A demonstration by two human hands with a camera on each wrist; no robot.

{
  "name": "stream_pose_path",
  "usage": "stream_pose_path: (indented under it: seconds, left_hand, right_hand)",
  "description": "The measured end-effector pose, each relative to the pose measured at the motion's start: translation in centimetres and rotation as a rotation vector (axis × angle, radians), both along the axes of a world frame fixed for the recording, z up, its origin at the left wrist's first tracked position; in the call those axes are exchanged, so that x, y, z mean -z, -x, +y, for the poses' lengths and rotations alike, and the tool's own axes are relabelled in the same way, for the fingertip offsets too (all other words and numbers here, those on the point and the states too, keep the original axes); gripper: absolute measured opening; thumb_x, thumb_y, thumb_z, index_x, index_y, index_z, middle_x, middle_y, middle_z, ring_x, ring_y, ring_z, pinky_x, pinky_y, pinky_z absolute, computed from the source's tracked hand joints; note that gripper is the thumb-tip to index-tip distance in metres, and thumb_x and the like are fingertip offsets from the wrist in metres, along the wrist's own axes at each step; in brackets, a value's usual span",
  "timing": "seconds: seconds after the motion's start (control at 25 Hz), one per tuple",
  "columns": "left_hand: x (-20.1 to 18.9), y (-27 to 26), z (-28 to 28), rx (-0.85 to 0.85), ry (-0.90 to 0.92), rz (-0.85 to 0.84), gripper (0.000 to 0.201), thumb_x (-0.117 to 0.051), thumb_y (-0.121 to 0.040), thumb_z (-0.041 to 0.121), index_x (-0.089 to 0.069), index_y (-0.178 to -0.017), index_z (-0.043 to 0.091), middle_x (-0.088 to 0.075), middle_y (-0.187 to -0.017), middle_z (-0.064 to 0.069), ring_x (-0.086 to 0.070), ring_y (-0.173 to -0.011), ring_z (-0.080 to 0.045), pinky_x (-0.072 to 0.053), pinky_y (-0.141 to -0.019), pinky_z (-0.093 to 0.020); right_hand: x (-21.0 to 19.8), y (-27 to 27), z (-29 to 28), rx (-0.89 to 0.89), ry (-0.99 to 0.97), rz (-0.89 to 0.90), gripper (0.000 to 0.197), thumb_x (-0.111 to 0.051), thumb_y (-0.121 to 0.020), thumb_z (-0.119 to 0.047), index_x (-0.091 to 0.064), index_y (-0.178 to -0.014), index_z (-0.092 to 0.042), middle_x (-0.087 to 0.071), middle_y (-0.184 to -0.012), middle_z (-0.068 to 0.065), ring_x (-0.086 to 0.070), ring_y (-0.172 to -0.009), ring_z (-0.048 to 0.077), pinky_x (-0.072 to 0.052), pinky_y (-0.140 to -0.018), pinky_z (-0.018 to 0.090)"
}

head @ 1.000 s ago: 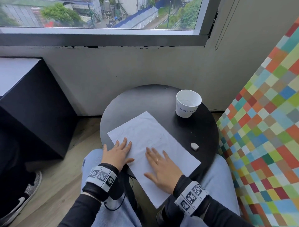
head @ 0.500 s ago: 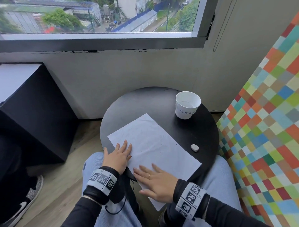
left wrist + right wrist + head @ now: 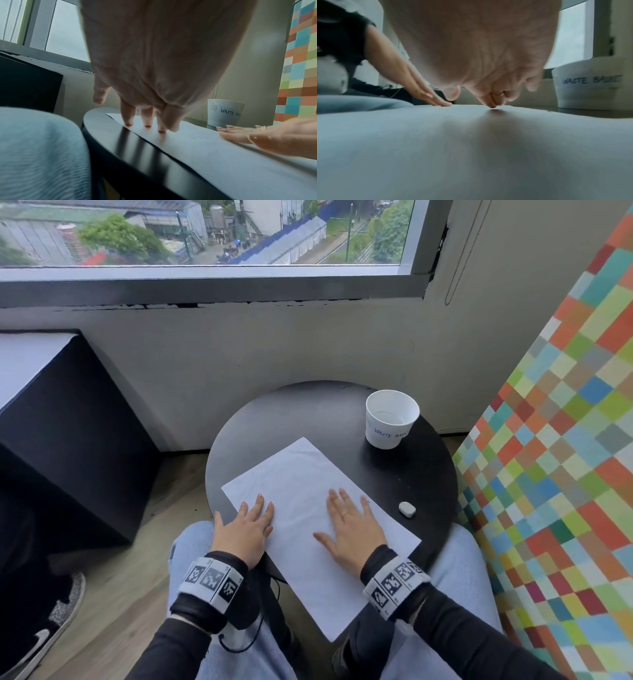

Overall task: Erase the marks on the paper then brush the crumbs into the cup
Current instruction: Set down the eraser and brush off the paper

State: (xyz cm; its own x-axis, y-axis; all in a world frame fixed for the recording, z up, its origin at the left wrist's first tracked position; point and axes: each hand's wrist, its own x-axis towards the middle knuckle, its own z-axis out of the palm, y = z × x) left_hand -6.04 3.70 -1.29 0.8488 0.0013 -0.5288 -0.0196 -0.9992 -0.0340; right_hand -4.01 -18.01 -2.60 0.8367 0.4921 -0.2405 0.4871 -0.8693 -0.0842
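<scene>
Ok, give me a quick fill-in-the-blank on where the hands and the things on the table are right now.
1. Both hands, the left hand and the right hand, lie flat on the ____.
2. The eraser lies on the round table, to the ____ of the right hand.
3. The cup reads "WASTE" and stands ____.

Missing words: paper; right; upright

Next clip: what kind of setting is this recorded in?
Probably an upper-floor room, office or flat, not a lab. A small round black table stands against the wall under a window overlooking rooftops and trees, beside a multicoloured checkered panel. Wood-look floor.
</scene>
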Motion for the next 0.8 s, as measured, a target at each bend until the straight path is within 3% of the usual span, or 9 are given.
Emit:
stream_pose_path:
  seconds: [0.12, 0.2, 0.28, 0.4, 0.52, 0.56, 0.64, 0.72, 0.8]
  left_hand:
    - [0.0, -0.2, 0.0, 0.003, -0.011, -0.004, 0.052, -0.013, -0.108, 0.037, 0.002, -0.158, 0.03, 0.011, -0.165, 0.009, -0.003, -0.153, -0.02, -0.01, -0.117, -0.062]
    - [-0.1, -0.3, -0.1, 0.007, -0.013, 0.0, 0.052, -0.013, -0.108, 0.037, 0.001, -0.158, 0.03, 0.01, -0.165, 0.009, -0.003, -0.153, -0.021, -0.011, -0.116, -0.062]
    - [-0.1, -0.3, -0.1, 0.007, -0.017, 0.007, 0.053, -0.013, -0.108, 0.037, 0.001, -0.158, 0.029, 0.01, -0.165, 0.008, -0.003, -0.153, -0.021, -0.01, -0.116, -0.062]
    - [0.0, -0.2, -0.3, 0.007, -0.027, 0.014, 0.054, -0.014, -0.108, 0.037, 0.004, -0.158, 0.028, 0.011, -0.165, 0.006, -0.002, -0.153, -0.022, -0.009, -0.117, -0.063]
    - [-0.2, -0.2, -0.3, 0.001, -0.032, 0.007, 0.054, -0.014, -0.108, 0.038, 0.003, -0.158, 0.028, 0.011, -0.165, 0.007, -0.003, -0.153, -0.021, -0.01, -0.116, -0.062]
    - [-0.2, -0.2, -0.4, 0.0, -0.03, 0.008, 0.054, -0.014, -0.108, 0.038, 0.003, -0.158, 0.028, 0.011, -0.165, 0.007, -0.003, -0.153, -0.021, -0.01, -0.116, -0.062]
    - [-0.2, -0.1, -0.4, 0.003, -0.03, 0.011, 0.054, -0.014, -0.108, 0.038, 0.003, -0.158, 0.028, 0.011, -0.165, 0.007, -0.002, -0.153, -0.02, -0.01, -0.116, -0.062]
    - [-0.3, -0.2, -0.4, 0.004, -0.03, 0.017, 0.054, -0.014, -0.108, 0.038, 0.003, -0.158, 0.029, 0.011, -0.165, 0.007, -0.002, -0.153, -0.02, -0.01, -0.116, -0.062]
    - [-0.4, -0.2, -0.4, 0.0, -0.03, 0.019, 0.054, -0.013, -0.108, 0.038, 0.004, -0.158, 0.029, 0.011, -0.165, 0.007, -0.002, -0.153, -0.021, -0.01, -0.116, -0.062]
  right_hand:
    - [0.0, 2.2, 0.5, -0.254, -0.129, 0.012, 0.09, 0.009, -0.089, -0.066, -0.017, -0.151, -0.007, -0.007, -0.159, 0.004, -0.011, -0.147, 0.019, -0.011, -0.119, 0.05]
    - [0.4, 5.1, 0.5, -0.518, -0.136, 0.163, 0.076, -0.011, -0.097, -0.061, -0.016, -0.152, -0.01, -0.009, -0.16, 0.002, -0.008, -0.147, 0.017, 0.0, -0.116, 0.047]
    - [0.1, 4.3, -0.8, -0.457, -0.012, 0.119, 0.091, 0.01, -0.086, -0.071, -0.008, -0.153, -0.012, -0.005, -0.16, 0.001, -0.005, -0.148, 0.017, 0.003, -0.116, 0.046]
    - [-0.4, 0.5, -3.2, -0.061, 0.082, 0.036, 0.123, 0.042, -0.055, -0.074, 0.004, -0.152, -0.009, 0.008, -0.16, 0.004, 0.004, -0.148, 0.018, 0.006, -0.117, 0.044]
    - [-1.4, 2.6, -1.6, -0.231, -0.018, 0.033, 0.096, 0.015, -0.086, -0.068, -0.023, -0.15, -0.007, -0.017, -0.158, 0.005, -0.021, -0.145, 0.019, -0.019, -0.117, 0.046]
    - [-1.1, 4.2, -0.9, -0.396, -0.077, 0.096, 0.082, 0.001, -0.094, -0.064, -0.025, -0.15, -0.009, -0.02, -0.157, 0.002, -0.02, -0.145, 0.016, -0.017, -0.118, 0.045]
    - [-0.2, 5.7, -1.1, -0.599, -0.052, 0.215, 0.072, -0.014, -0.096, -0.06, -0.012, -0.153, -0.015, -0.006, -0.16, -0.003, 0.0, -0.147, 0.011, 0.009, -0.116, 0.043]
    - [0.0, 2.8, -2.8, -0.393, 0.003, 0.139, 0.077, -0.002, -0.094, -0.063, -0.016, -0.152, -0.015, -0.011, -0.159, -0.003, -0.005, -0.146, 0.013, 0.012, -0.112, 0.049]
    - [-0.6, 0.2, -4.8, -0.119, 0.072, 0.036, 0.103, 0.025, -0.078, -0.072, -0.013, -0.152, -0.012, -0.009, -0.16, 0.0, -0.002, -0.146, 0.015, 0.009, -0.115, 0.049]
